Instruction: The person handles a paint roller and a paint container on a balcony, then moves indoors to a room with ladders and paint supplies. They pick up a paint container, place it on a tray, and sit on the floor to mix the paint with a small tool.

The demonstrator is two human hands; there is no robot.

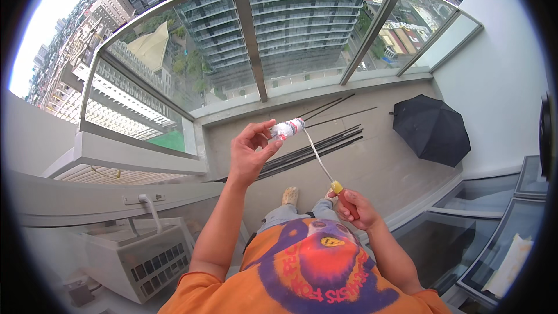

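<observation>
A small paint roller is held out in front of me over the balcony floor. Its white roller sleeve (288,129) has red marks and looks wrapped in clear plastic. With thumb and fingers, my left hand (250,154) pinches the sleeve's left end. A thin bent metal rod (317,154) runs from the sleeve's right end down to a red handle with a yellow collar (347,201). My right hand (361,214) is closed round that handle, lower and to the right. Part of the handle is hidden by the fingers.
Several long black strips (325,144) lie on the floor beyond my feet. An open black umbrella (431,130) rests at the right. A glass railing (248,35) borders the far side. An air conditioner unit (142,267) stands lower left; glass panels (465,198) are lower right.
</observation>
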